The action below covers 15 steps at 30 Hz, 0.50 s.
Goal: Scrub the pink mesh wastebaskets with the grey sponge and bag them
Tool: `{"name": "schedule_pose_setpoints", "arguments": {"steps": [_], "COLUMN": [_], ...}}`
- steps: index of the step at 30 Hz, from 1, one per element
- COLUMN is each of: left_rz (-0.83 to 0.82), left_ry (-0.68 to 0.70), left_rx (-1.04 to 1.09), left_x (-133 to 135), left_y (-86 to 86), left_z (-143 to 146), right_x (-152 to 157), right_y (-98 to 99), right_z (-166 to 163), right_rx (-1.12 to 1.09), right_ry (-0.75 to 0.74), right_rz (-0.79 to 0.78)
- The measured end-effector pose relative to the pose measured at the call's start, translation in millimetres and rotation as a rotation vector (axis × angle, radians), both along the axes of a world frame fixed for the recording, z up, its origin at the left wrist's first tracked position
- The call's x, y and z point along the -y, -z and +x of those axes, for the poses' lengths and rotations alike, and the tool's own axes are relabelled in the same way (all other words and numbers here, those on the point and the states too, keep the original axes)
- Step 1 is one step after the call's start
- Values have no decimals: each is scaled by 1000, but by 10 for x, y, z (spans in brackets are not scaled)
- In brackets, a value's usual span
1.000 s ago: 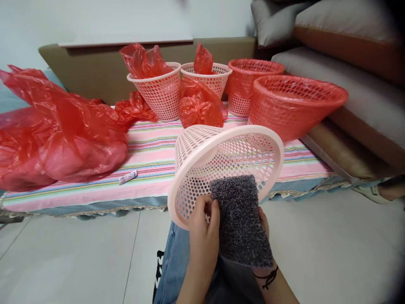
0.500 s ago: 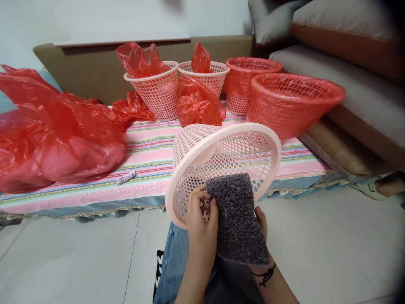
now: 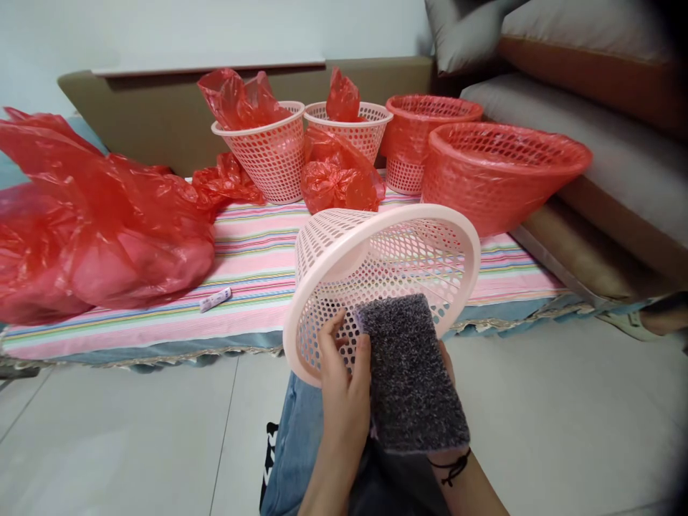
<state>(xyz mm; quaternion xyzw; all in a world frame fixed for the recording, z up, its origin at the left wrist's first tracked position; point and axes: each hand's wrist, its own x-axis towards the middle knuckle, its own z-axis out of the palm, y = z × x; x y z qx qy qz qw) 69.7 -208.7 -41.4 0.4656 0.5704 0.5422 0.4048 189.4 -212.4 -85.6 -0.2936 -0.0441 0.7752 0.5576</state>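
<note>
A dark grey, fuzzy scrubbing sponge (image 3: 416, 380) with a pinkish edge lies in my right hand (image 3: 448, 364), which is mostly hidden behind it. My left hand (image 3: 344, 373) is at the sponge's left side, fingers apart and slightly curled; whether its thumb touches the sponge I cannot tell. Just beyond both hands, a pale pink plastic basket (image 3: 302, 281) with a mesh of holes lies tilted, its wide mouth facing me. It rests over my knees against the bed's front edge.
Pink baskets (image 3: 269, 161) stand at the back, some holding or wrapped in red plastic bags (image 3: 505, 186). A large filled red bag (image 3: 107, 236) sits left on the striped cloth (image 3: 258, 258), near a small white tube-like item (image 3: 216, 299). Cushions (image 3: 580, 136) are stacked right.
My left fingers have come off the sponge's upper left corner and spread. The sponge has turned and shifted slightly right in my right hand. The basket stays almost where it was.
</note>
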Motion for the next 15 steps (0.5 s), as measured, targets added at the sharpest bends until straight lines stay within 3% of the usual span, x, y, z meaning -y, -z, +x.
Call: {"name": "schedule_pose_setpoints", "arguments": {"steps": [4, 9, 15], "left_rz": [8, 111, 100], "left_ry": [91, 0, -66], "left_rx": [140, 51, -5], "left_x": [33, 34, 42], "left_y": [-23, -38, 1], "left_z": [34, 49, 19], "right_x": [-43, -49, -21], "right_y": [-40, -58, -44], "right_z": [-10, -11, -12], "right_rx": [5, -24, -25], "right_ry": [-50, -78, -112], "right_rz": [-12, -17, -21]}}
